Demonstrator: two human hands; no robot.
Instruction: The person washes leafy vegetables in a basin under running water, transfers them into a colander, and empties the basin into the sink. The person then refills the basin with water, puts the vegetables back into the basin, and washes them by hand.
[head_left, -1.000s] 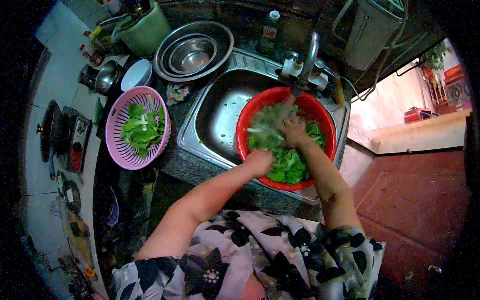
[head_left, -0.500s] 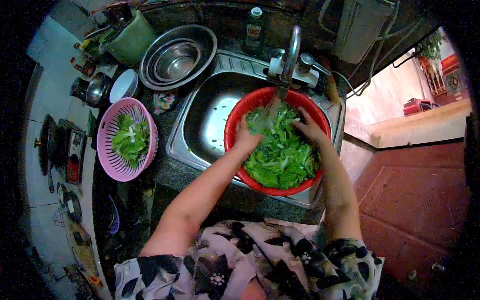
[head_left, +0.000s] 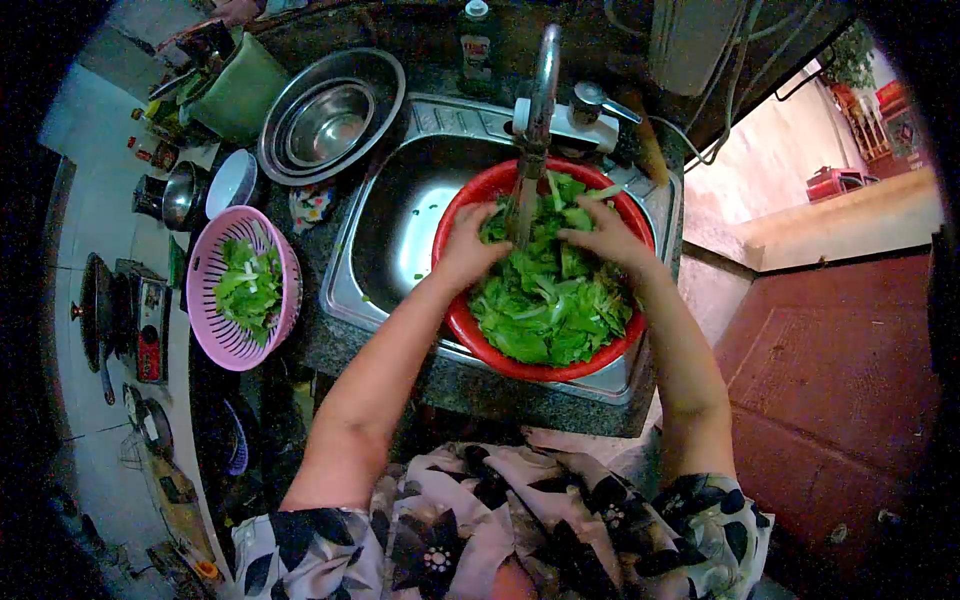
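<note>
A red basin [head_left: 447, 300] full of chopped leafy greens [head_left: 550, 310] sits in the right part of the steel sink [head_left: 375, 215]. Water from the tap [head_left: 546, 85] runs down onto the leaves. At the basin's left side my left hand [head_left: 472, 245] rests in the greens, thumb apart from the fingers. Opposite it, my right hand [head_left: 608, 240] is among the leaves with its fingers spread. Pale stems stick up beside the right fingertips. Some of the fingers on both hands are partly hidden by leaves.
Left of the sink stands a pink colander [head_left: 205, 325] with some greens inside. Behind it are a white bowl [head_left: 232, 185] and nested steel basins [head_left: 390, 110]. A bottle [head_left: 477, 50] stands behind the sink. A brown door [head_left: 830, 400] is at the right.
Both hands have shifted slightly toward the back of the basin, and the leaves between them are rearranged. The whole view has also moved a little.
</note>
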